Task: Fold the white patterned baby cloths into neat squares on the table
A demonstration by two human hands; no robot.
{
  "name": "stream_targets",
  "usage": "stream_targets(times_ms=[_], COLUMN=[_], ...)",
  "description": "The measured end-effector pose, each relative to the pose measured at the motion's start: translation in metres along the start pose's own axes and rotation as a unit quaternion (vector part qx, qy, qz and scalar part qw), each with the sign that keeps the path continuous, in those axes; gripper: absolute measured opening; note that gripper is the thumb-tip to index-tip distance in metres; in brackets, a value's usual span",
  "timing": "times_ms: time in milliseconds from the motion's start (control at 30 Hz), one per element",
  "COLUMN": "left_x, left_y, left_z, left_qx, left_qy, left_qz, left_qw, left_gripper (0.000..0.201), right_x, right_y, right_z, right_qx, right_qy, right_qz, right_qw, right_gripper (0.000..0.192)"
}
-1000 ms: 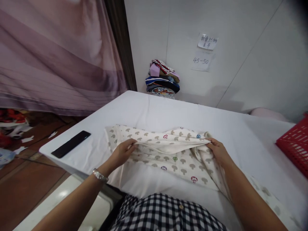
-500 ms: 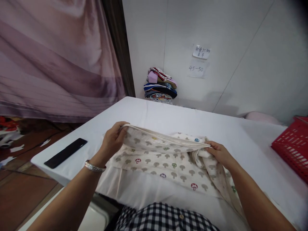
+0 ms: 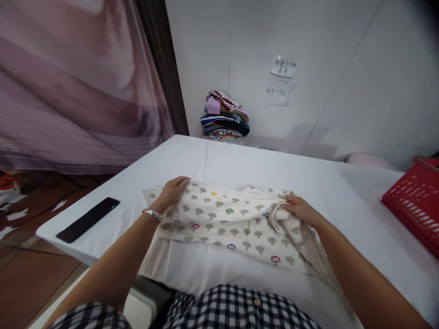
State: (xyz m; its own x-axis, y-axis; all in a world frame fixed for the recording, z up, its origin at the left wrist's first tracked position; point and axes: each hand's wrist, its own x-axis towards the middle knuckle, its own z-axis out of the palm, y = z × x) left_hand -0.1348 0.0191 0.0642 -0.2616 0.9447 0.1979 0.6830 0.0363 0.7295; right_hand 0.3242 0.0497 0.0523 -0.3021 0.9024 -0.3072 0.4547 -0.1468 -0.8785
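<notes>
Gripping cloth [image 3: 222, 205] with left hand [image 3: 173, 191] and right hand [image 3: 302, 210], you seemed mid-straightening; next likely called for even tension between them.

White-covered table [image 3: 240, 167] carries three items: a rumpled mushroom-print cloth [image 3: 219, 208] toward the front, a flat black object [image 3: 88, 219] at left, a red slotted basket [image 3: 413, 198] at right.

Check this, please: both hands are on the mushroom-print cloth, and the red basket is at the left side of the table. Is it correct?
One thing is wrong: in the head view, the basket is at the right side of the table, not the left. The left hand and right hand are on the cloth.
</notes>
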Motion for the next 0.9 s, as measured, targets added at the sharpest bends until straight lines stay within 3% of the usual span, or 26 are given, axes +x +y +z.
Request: stream_targets(times_ms=[167, 267, 433, 567, 667, 767, 833, 900], left_x=[0.006, 0.012, 0.025, 0.036, 0.043, 0.048, 0.050, 0.050], left_y=[-0.002, 0.009, 0.043, 0.065, 0.077, 0.085, 0.086, 0.084], left_z=[0.002, -0.011, -0.040, -0.057, -0.067, -0.069, -0.065, -0.058], left_qx=[0.013, -0.019, -0.100, -0.217, -0.300, -0.222, -0.114, -0.068], left_qy=[-0.047, 0.001, 0.116, 0.079, 0.081, 0.058, 0.018, -0.004], left_qz=[-0.031, -0.034, -0.020, -0.050, -0.034, -0.042, -0.070, -0.082], left_qw=[0.998, 0.999, 0.988, 0.972, 0.950, 0.973, 0.991, 0.994], left_gripper=[0.039, 0.038, 0.030, 0.025, 0.023, 0.028, 0.032, 0.034], right_x=[0.006, 0.004, -0.002, -0.007, -0.009, -0.001, 0.009, 0.020], right_y=[0.006, 0.005, -0.011, -0.030, -0.040, -0.042, -0.039, -0.035], right_z=[0.002, -0.002, -0.008, -0.015, -0.022, -0.022, -0.017, -0.011], right_qx=[-0.014, -0.015, 0.057, 0.073, 0.088, 0.050, -0.029, -0.103], right_qy=[0.020, 0.021, -0.002, -0.017, -0.014, 0.001, 0.019, 0.034], right_qz=[-0.008, -0.003, -0.014, -0.010, -0.013, -0.019, -0.034, -0.059], right_qw=[1.000, 1.000, 0.998, 0.997, 0.996, 0.999, 0.999, 0.992], right_gripper=[0.026, 0.021, 0.029, 0.029, 0.032, 0.027, 0.016, 0.009])
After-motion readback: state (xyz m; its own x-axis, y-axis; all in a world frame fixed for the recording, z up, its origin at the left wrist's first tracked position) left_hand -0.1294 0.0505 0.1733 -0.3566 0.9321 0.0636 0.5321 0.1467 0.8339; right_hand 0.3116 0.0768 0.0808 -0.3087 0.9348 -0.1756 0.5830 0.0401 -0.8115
